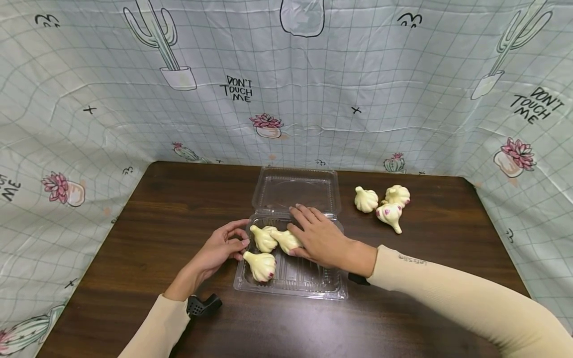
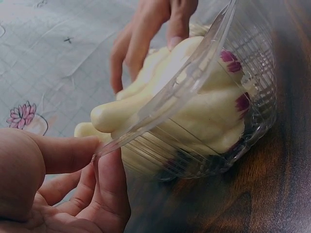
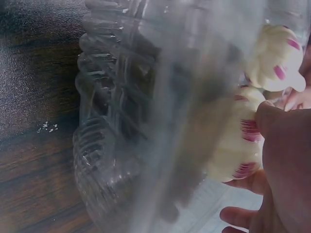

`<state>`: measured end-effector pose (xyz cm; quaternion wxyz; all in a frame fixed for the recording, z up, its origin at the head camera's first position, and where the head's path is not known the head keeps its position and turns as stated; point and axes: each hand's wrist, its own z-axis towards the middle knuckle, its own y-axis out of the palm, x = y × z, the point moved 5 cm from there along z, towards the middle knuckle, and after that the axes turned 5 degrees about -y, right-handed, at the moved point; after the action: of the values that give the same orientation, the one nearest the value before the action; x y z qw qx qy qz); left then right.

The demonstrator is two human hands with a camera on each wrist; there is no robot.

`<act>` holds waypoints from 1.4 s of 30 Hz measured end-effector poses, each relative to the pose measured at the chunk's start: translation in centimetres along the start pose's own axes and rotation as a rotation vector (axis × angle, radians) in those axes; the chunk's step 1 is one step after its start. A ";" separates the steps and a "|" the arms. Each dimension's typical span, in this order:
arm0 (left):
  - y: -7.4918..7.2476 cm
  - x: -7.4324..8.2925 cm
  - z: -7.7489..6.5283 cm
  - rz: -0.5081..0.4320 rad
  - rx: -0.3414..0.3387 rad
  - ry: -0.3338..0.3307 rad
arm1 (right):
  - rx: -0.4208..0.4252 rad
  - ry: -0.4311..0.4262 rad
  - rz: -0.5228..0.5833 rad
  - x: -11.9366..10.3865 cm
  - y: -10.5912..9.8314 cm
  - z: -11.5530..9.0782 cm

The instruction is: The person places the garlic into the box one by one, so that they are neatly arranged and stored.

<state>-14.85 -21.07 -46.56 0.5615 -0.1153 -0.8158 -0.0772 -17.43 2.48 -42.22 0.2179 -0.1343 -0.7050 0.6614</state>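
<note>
A clear plastic clamshell box [image 1: 309,279] stands on the table with its lid [image 1: 297,191] folded back. At its left side, my left hand [image 1: 220,248] pinches the rim between thumb and fingers, as the left wrist view shows up close. Inside, one garlic bulb [image 1: 261,267] lies at the front left and another garlic bulb [image 1: 265,240] behind it. My right hand [image 1: 326,239] reaches over the box from the right and grips a third garlic bulb [image 1: 286,241], its thumb against the bulb's purple-marked side [image 3: 250,130]. The neck of this bulb points left, next to the rear one.
Three more garlic bulbs sit in a cluster on the dark wooden table [image 1: 179,194] at the back right, one of them a garlic bulb [image 1: 366,200] slightly apart. A printed cloth [image 1: 313,99] hangs behind the table and along its sides.
</note>
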 end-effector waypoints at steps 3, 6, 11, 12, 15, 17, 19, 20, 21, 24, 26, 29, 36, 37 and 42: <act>0.0 0.1 0.0 0.002 -0.007 0.005 | -0.008 0.003 -0.011 -0.1 0.2 0.0; 0.1 0.1 0.0 0.000 -0.014 0.007 | -0.008 0.003 -0.025 -0.2 0.2 -0.1; 0.1 0.1 0.0 -0.003 -0.016 0.009 | 0.006 -0.012 -0.071 -0.4 0.1 -0.2; 0.0 0.1 -0.1 -0.002 -0.016 0.010 | 0.013 -0.018 -0.083 -0.4 0.1 -0.3; 0.0 0.1 -0.2 -0.002 -0.013 0.010 | 0.035 -0.030 -0.120 -0.6 0.1 -0.3; 0.0 0.0 -0.2 -0.002 -0.012 0.009 | 0.046 -0.035 -0.142 -0.6 0.1 -0.3; 0.0 0.0 -0.2 -0.003 -0.013 0.010 | 0.057 -0.037 -0.148 -0.6 0.1 -0.3; 0.0 0.0 -0.2 -0.004 -0.012 0.008 | 0.064 -0.038 -0.149 -0.6 0.1 -0.3; 0.0 0.0 -0.2 -0.005 -0.011 0.007 | 0.074 -0.040 -0.148 -0.6 0.0 -0.2; 0.0 0.0 -0.1 -0.005 -0.009 0.005 | 0.111 -0.048 -0.137 -0.7 0.0 -0.2; -0.1 0.0 -0.1 -0.003 -0.006 0.003 | 0.140 -0.057 -0.138 -0.7 -0.1 -0.2; -0.1 0.0 -0.1 0.000 -0.008 0.009 | 0.173 -0.065 -0.156 -0.7 -0.1 -0.1; -0.1 0.0 -0.1 -0.002 -0.015 0.009 | 0.191 -0.045 -0.218 -0.9 -0.1 0.3; -0.1 0.0 -0.1 -0.002 -0.015 0.008 | 0.187 -0.043 -0.222 -1.0 -0.1 0.4; 0.0 0.1 -0.1 -0.003 -0.015 0.006 | 0.173 -0.035 -0.215 -1.3 -0.1 0.4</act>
<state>-14.81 -21.12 -46.45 0.5629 -0.1180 -0.8137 -0.0846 -16.53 1.50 -42.30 0.2862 -0.0271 -0.6592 0.6948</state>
